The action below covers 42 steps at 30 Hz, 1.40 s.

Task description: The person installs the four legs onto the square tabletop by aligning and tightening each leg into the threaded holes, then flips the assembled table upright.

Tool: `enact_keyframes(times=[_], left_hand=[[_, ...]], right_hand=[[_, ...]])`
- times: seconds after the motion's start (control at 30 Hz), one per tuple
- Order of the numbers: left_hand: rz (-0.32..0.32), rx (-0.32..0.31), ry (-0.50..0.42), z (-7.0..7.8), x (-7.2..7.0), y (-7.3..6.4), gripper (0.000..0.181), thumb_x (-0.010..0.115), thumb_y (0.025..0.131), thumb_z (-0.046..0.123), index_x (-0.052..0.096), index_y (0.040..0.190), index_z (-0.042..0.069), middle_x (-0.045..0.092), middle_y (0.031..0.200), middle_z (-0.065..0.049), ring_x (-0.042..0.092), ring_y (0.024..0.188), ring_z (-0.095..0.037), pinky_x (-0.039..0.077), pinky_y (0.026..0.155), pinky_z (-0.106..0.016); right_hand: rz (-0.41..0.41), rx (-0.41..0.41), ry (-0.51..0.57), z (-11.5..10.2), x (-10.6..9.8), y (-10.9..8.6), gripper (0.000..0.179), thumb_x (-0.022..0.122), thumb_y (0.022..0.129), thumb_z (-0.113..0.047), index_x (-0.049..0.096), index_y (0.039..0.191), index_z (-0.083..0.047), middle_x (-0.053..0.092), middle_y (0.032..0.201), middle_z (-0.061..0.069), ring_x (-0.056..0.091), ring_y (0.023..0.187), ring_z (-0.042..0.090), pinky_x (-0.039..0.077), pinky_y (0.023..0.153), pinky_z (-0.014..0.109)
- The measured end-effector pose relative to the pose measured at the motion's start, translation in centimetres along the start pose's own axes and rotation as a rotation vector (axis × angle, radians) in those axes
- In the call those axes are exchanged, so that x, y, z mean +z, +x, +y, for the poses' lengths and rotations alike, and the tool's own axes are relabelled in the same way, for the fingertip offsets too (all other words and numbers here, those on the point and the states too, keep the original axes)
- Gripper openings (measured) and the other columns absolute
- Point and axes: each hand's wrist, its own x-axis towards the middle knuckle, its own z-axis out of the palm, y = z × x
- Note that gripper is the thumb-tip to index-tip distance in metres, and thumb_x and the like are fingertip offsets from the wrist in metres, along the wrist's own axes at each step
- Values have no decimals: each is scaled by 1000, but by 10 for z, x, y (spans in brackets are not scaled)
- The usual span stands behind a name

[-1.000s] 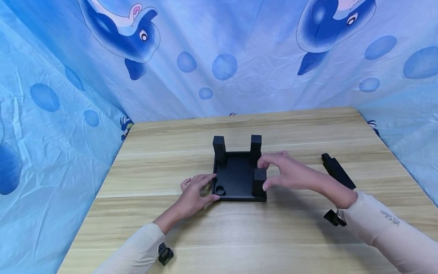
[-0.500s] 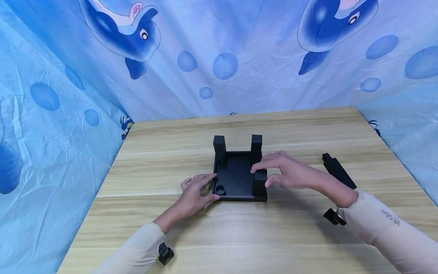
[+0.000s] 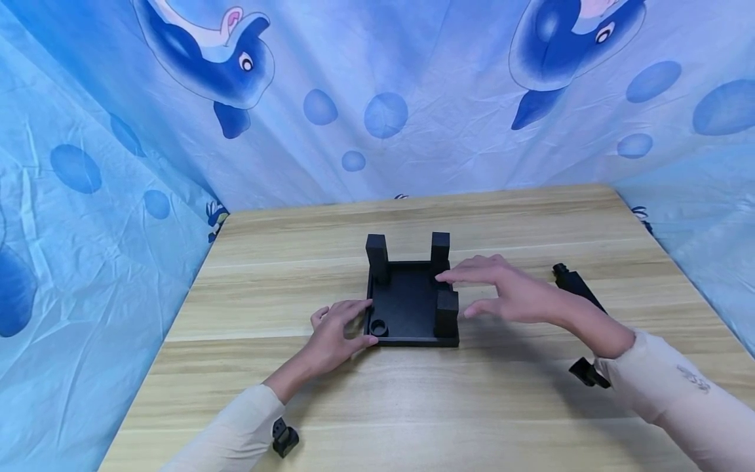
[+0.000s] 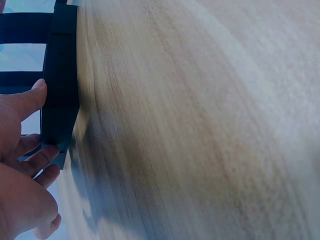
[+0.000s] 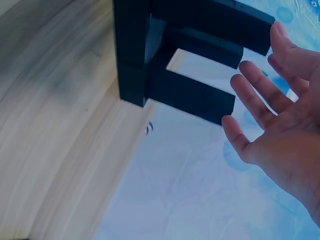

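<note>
A small black table lies upside down, its square tabletop (image 3: pixel 407 305) with raised rim resting on the wooden surface. Three square legs stand up from it: the far left leg (image 3: pixel 377 258), far right leg (image 3: pixel 440 252) and near right leg (image 3: pixel 446 314). At the near left corner is a bare round socket (image 3: pixel 379 328). My left hand (image 3: pixel 332 331) holds that corner, thumb at the near edge and fingers along the left edge. My right hand (image 3: pixel 516 292) hovers beside the near right leg, fingers spread and holding nothing; the right wrist view shows its fingertips close to the leg ends.
To the right lies a loose black leg (image 3: pixel 578 287) with a threaded end, partly hidden by the right forearm. Black wrist devices hang under the left sleeve (image 3: pixel 286 438) and right sleeve (image 3: pixel 649 383). A blue dolphin-print curtain (image 3: pixel 383 157) borders the wooden table (image 3: pixel 283 262).
My right hand has let go of the near right leg and drawn back to the right, its fingers spreading. The left hand and the small table have stayed in place.
</note>
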Motion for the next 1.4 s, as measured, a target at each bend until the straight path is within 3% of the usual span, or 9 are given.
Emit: enact_keyframes(times=[0.23, 0.5, 0.87, 0.97, 1.23, 1.4], left_hand=[[3, 7, -5, -1, 0, 0, 67, 78, 81, 32, 52, 140, 14, 52, 138, -3, 42, 130, -21, 10, 104, -53], [7, 9, -12, -1, 0, -1, 67, 78, 81, 32, 52, 140, 13, 51, 139, -4, 42, 131, -22, 10, 103, -53], [3, 3, -2, 1, 0, -1, 67, 78, 81, 32, 52, 140, 14, 51, 139, -4, 41, 131, -22, 11, 103, -53], [1, 5, -7, 1, 0, -1, 67, 78, 81, 32, 52, 140, 14, 51, 139, -4, 42, 131, -22, 10, 103, -53], [0, 7, -8, 1, 0, -1, 67, 78, 81, 32, 52, 140, 13, 52, 138, -4, 42, 131, -22, 10, 104, -53], [0, 6, -9, 1, -1, -2, 67, 78, 81, 32, 52, 140, 13, 52, 138, -4, 42, 130, -22, 10, 104, -53]], right_hand=[[15, 53, -48, 9, -8, -16, 56, 78, 80, -14, 60, 133, -22, 58, 131, -2, 45, 126, 28, 22, 102, 61], [85, 35, -153, 27, -15, -42, 51, 80, 76, -6, 65, 125, -13, 64, 122, -1, 56, 115, 24, 44, 90, 49], [149, 11, -223, 40, -16, -58, 53, 81, 73, -2, 66, 123, -15, 66, 119, -1, 59, 111, 23, 43, 88, 48], [156, 26, -256, 46, -17, -63, 52, 81, 73, -1, 67, 121, -15, 66, 118, 1, 58, 110, 25, 39, 89, 52], [206, -13, -527, 75, -21, -92, 52, 82, 66, 4, 71, 112, -15, 67, 110, 5, 56, 105, 31, 33, 79, 54], [227, -40, -621, 91, -25, -109, 56, 84, 58, 6, 72, 108, -14, 68, 107, 7, 57, 101, 32, 34, 76, 54]])
